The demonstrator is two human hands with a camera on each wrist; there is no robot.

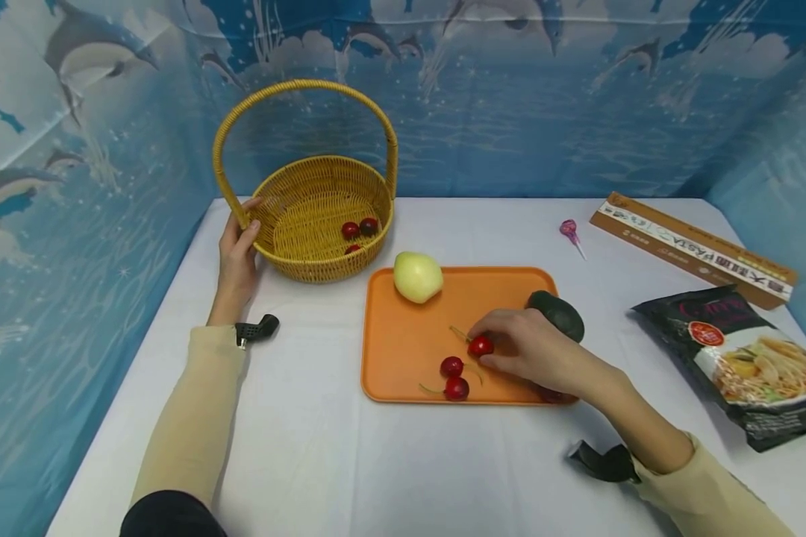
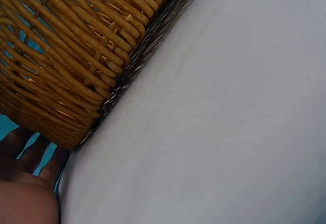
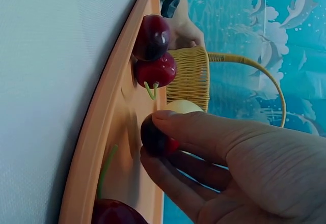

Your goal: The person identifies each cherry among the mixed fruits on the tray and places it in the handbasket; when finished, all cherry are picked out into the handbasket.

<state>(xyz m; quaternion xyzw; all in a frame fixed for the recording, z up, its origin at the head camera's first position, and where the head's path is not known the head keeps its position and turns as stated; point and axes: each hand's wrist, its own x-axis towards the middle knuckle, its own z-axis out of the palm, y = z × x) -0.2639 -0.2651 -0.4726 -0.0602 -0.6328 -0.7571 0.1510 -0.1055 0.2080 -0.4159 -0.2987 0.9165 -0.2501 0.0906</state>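
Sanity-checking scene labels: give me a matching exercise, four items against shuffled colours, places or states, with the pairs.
Items
1. Lollipop
2. Basket
3. Right hand
4. Tray

Descriptions
A. Pinching a cherry
B. Orange, flat
C. Lying near the long box
D. Yellow, woven, held by the left hand

Pairs: 1-C, 2-D, 3-A, 4-B
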